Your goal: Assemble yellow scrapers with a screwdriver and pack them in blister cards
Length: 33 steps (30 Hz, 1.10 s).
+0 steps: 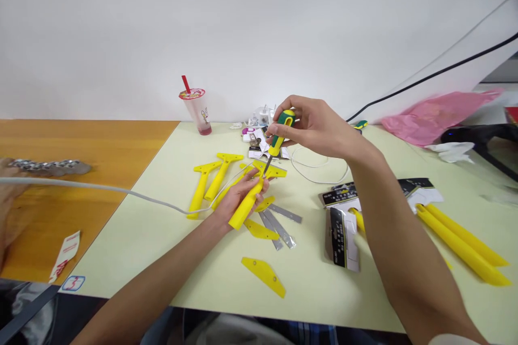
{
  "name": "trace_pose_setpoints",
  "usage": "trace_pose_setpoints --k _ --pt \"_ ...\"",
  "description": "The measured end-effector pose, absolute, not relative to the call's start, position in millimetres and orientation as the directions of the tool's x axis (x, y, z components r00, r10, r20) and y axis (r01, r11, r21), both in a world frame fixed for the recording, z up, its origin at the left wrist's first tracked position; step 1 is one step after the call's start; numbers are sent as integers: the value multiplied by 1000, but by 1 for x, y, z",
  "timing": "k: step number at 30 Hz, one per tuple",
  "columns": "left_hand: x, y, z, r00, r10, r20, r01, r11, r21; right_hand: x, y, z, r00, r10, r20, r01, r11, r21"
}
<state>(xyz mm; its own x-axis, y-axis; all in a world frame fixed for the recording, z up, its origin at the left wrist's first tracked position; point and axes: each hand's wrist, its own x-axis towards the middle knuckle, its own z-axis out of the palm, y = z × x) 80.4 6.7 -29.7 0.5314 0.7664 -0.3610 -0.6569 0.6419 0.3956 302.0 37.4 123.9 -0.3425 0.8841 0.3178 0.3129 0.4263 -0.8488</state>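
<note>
My left hand (238, 194) is wrapped round a yellow scraper (247, 206), its T-shaped head pointing away from me. In my right hand (307, 125) is a green and yellow screwdriver (279, 135), tilted, with its tip down at the scraper's head. Whether the tip sits in a screw is too small to tell. Left of my left hand lie more yellow scraper handles (200, 191). Just below my hands are several grey blades (278, 226) and yellow cover plates (261, 230); one cover plate (265, 277) lies nearer the table's front edge.
A cup with a red straw (197, 110) stands by the wall. A white cable (157, 200) crosses the table on the left. At right lie packaged scrapers (343, 240), yellow handles (465, 242) and a pink bag (429, 118). Another person's hand (12, 199) shows at far left.
</note>
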Motion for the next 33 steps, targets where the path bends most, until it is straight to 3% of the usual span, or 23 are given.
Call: trace_pose_setpoints --k 11,33 --pt "88 4 -24 465 760 -454 -637 643 424 303 36 121 -450 850 275 290 431 -855" --pt "87 2 -27 522 750 -406 -631 660 408 298 33 122 -429 868 251 311 403 -861"
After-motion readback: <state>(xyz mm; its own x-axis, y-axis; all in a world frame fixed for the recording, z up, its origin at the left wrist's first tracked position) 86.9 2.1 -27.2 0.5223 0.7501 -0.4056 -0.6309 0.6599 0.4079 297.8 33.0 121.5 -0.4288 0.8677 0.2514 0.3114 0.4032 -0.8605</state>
